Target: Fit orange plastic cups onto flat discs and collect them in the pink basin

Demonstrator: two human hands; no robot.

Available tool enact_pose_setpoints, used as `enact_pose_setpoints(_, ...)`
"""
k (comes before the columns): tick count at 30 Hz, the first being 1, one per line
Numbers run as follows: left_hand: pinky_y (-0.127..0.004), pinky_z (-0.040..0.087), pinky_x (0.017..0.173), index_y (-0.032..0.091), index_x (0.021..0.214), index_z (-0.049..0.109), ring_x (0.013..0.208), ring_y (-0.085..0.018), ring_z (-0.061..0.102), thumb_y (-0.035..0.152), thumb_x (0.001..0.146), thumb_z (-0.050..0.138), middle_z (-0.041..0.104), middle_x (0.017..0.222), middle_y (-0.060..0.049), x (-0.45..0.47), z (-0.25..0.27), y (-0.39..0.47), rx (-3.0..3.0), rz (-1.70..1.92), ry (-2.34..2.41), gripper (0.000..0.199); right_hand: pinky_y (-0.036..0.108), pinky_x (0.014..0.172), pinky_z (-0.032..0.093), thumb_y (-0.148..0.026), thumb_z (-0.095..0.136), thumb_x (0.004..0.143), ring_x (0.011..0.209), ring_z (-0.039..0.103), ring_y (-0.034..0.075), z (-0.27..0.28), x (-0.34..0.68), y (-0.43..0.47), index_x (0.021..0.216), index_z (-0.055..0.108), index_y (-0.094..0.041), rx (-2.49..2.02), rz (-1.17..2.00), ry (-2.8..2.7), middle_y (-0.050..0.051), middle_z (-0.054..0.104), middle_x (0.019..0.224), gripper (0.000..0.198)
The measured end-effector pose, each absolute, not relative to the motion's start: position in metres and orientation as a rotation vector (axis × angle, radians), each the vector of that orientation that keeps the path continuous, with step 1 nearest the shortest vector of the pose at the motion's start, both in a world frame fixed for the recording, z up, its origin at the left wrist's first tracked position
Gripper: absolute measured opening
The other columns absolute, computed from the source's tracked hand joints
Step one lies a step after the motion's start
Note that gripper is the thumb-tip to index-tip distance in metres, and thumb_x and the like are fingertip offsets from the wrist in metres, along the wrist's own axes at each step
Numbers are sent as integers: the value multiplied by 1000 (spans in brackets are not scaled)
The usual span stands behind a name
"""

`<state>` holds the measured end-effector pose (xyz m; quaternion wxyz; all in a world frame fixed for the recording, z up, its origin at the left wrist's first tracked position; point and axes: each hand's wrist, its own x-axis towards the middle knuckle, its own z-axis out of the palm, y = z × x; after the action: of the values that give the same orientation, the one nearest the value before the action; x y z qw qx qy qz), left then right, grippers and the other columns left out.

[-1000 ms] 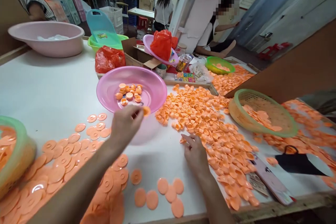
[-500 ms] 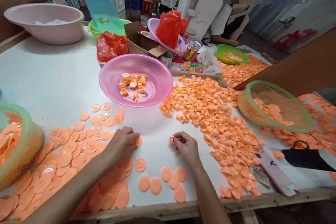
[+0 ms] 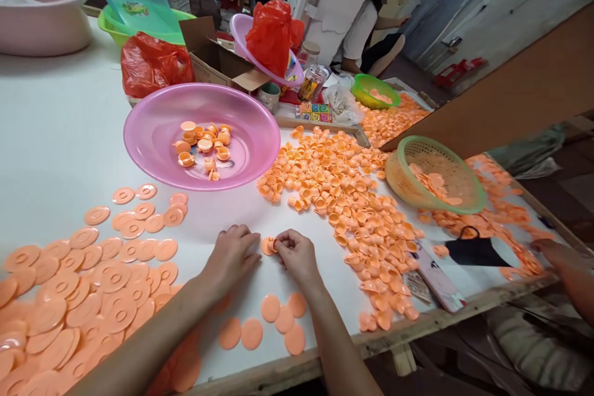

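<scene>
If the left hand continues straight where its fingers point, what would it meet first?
Probably the orange disc just ahead of the left hand, then the right hand beyond it; any small gap before the disc is hard to judge.

You have a white table [image 3: 199,223] before you, pale orange discs [image 3: 116,278], many patterned with rings, and brighter orange cups [image 3: 334,185]. Your bowl [image 3: 257,136] is pinkish purple, the bag [image 3: 155,65] red, the mask [image 3: 477,250] black, the cardboard box [image 3: 208,68] brown.
</scene>
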<state>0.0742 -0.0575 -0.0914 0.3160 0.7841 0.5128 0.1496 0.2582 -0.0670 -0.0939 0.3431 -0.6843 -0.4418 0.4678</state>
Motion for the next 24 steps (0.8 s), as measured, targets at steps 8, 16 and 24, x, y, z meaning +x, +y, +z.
enact_pose_setpoints(8,-36,32,80,21,75,69,82,-18,55,26,89,58,62,80,-2,101,-97,-52,2089,502,1352,19,23,46,38,-23,55,72,45,51,13,-88,254,-66,62,56,-21,-1886,1022,-1353,-3,56,51,10)
enact_pose_setpoints(16,-27,44,70,20,95,72,74,-14,60,16,76,61,67,86,-1,104,-88,-36,1620,568,1304,22,24,54,38,-19,52,75,53,54,14,-82,252,-64,62,53,-22,-1905,821,-1619,-2,59,56,13)
enact_pose_setpoints(24,-26,38,63,21,67,64,77,-15,56,18,82,56,61,80,0,113,-90,-42,1733,570,1425,17,24,56,40,-21,50,82,56,54,14,-96,243,-73,67,53,-22,-1861,790,-1547,-1,61,61,16)
